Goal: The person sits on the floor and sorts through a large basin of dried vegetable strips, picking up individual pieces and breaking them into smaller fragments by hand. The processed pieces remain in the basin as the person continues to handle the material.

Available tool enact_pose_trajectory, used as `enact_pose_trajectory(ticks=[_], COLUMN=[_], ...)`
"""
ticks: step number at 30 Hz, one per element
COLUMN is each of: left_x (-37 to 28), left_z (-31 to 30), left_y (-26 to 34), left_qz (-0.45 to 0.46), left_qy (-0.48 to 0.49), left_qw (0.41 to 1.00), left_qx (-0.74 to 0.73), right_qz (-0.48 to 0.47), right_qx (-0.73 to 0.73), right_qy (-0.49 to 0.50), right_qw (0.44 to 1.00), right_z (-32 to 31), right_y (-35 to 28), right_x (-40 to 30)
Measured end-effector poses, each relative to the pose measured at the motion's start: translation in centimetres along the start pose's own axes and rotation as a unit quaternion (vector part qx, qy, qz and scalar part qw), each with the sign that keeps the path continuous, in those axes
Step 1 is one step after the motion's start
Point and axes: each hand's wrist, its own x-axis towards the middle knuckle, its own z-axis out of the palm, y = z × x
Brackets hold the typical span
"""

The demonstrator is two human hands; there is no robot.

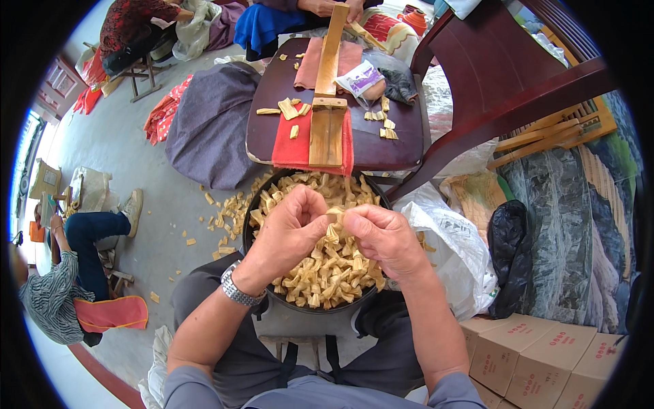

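My left hand (291, 237), with a metal-band watch (238, 286) on the wrist, pinches one side of a small pale yellow strip (334, 216). On its other side, the thumb and fingertips of my right hand (384, 236) grip the same strip. The strip looks bunched or knotted, though my fingers partly hide it. Right below both hands is a round dark pan (334, 309), heaped with similar knotted yellow pieces (322, 278). Beyond it, a wooden tool with a long upright board (327, 135) rests over a red cloth (291, 148) on a chair seat (378, 153).
Loose yellow pieces (225, 214) lie on the floor left of the pan. White plastic sacks (454, 245) and cardboard boxes (531, 358) stand at the right. A dark cloth (212, 122) drapes beside the chair. Other people sit at the left (56, 307) and far side.
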Motion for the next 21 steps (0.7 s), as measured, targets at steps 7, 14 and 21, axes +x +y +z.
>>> enact_pose_trajectory(ticks=[7, 14, 21], left_x=[-0.9, 0.3, 0.1], left_z=[1.3, -0.9, -2.0], left_y=[1.7, 2.2, 2.4], left_qz=[0.051, 0.084, 0.117], left_qy=[-0.027, 0.141, 0.129], left_qw=[0.997, 0.984, 0.984], left_qx=[-0.060, -0.071, -0.035], right_qz=[-0.050, -0.018, -0.066], right_qx=[-0.017, -0.078, -0.168], right_qy=[-0.038, -0.033, 0.026], right_qw=[0.998, 0.996, 0.983], right_z=[1.7, 1.5, 1.4], right_y=[1.3, 0.6, -0.6], right_x=[0.5, 0.1, -0.5])
